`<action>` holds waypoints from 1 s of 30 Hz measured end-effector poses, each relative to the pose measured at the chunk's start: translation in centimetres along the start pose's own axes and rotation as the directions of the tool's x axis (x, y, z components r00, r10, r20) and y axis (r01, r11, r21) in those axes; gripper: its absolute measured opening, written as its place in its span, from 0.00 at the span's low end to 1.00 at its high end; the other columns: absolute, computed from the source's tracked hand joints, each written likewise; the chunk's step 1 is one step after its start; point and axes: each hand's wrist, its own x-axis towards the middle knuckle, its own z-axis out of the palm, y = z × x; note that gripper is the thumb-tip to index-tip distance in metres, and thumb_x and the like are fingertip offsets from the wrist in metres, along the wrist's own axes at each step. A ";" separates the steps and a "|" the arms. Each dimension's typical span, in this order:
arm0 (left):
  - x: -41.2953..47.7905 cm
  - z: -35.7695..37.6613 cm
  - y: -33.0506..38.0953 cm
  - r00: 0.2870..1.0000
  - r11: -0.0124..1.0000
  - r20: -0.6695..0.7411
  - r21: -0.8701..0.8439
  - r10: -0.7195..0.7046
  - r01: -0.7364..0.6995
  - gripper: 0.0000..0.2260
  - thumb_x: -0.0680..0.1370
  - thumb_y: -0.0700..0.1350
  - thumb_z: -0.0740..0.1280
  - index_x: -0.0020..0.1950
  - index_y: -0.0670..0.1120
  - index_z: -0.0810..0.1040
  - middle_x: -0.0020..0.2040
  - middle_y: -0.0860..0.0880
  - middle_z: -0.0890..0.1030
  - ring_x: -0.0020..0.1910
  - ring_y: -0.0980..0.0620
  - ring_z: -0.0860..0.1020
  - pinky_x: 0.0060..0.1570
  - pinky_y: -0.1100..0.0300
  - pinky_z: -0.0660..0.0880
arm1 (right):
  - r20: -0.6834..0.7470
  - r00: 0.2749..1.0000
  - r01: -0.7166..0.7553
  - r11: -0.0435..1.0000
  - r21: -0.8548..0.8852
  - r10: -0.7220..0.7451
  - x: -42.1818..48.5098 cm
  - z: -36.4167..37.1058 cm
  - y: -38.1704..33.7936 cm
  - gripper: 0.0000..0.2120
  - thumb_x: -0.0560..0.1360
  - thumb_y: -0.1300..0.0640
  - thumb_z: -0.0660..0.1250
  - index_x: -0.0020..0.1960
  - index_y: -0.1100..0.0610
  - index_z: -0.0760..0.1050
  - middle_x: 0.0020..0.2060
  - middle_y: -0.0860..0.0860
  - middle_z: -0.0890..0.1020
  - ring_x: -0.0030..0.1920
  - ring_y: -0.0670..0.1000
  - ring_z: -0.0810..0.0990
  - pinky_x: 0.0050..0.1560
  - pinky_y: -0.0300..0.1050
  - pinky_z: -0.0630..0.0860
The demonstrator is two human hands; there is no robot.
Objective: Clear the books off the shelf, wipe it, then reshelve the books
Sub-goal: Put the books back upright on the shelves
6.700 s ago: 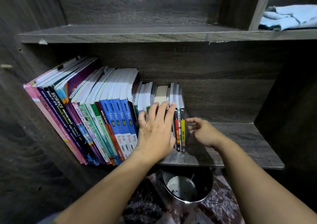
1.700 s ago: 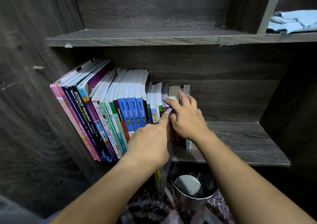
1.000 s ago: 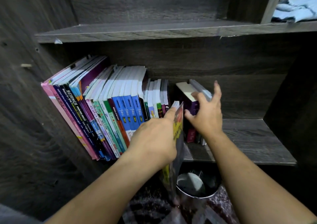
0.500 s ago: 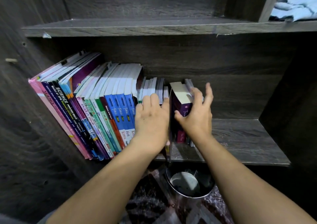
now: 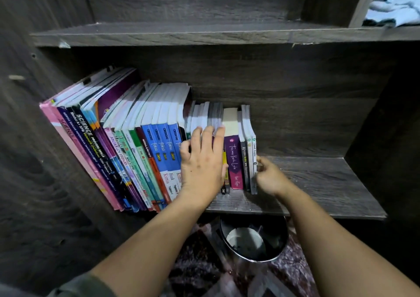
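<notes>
A row of books stands on the dark wooden shelf, leaning left against the side wall. My left hand lies flat with straight fingers against the spines in the middle of the row. Just right of it stand a thin yellow book and a purple book. My right hand has its fingers curled against the outer face of the last thin books at the right end of the row.
The right half of the shelf is bare wood. A light blue cloth lies on the upper shelf at top right. A round metal bin stands on the patterned floor below the shelf edge.
The thin yellow book went from my left hand into the gap in the row. My right hand let the purple book stand upright and dropped to the end of the row.
</notes>
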 end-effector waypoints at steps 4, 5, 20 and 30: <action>0.2 -0.1 0.0 1.000 1.000 0.009 0.007 0.010 -0.010 0.41 0.64 0.59 0.74 0.72 0.49 0.65 0.66 0.48 0.71 0.65 0.46 0.68 0.56 0.50 0.59 | 0.134 0.988 -0.105 0.955 0.277 0.070 0.5 -0.4 0.7 0.33 0.75 0.80 0.52 0.74 0.55 0.62 0.58 0.54 0.76 0.49 0.54 0.81 0.50 0.50 0.78; 0.3 -0.2 -0.1 1.000 1.000 0.012 0.004 0.008 -0.008 0.39 0.65 0.59 0.73 0.73 0.49 0.65 0.66 0.48 0.71 0.65 0.46 0.67 0.56 0.50 0.59 | 0.166 0.982 -0.143 0.922 0.360 0.088 0.5 -0.5 0.7 0.34 0.75 0.81 0.50 0.73 0.54 0.63 0.60 0.53 0.75 0.45 0.53 0.82 0.45 0.49 0.79; 0.9 -1.4 2.8 0.985 0.940 0.034 -0.309 0.167 -0.148 0.32 0.73 0.54 0.62 0.76 0.49 0.60 0.73 0.52 0.67 0.73 0.48 0.60 0.64 0.44 0.55 | -0.099 0.995 -0.065 0.615 -0.786 -0.022 -0.7 -0.6 6.7 0.28 0.81 0.40 0.46 0.78 0.45 0.48 0.79 0.53 0.45 0.78 0.57 0.44 0.76 0.58 0.44; 2.6 -0.5 5.8 0.966 0.904 -0.258 -0.414 -0.005 -0.106 0.11 0.69 0.48 0.75 0.44 0.45 0.77 0.41 0.48 0.77 0.40 0.46 0.76 0.44 0.52 0.64 | -0.117 0.987 -0.028 0.605 -0.796 -0.108 -0.3 -0.1 8.1 0.29 0.80 0.40 0.45 0.79 0.46 0.47 0.79 0.51 0.45 0.78 0.52 0.40 0.76 0.54 0.38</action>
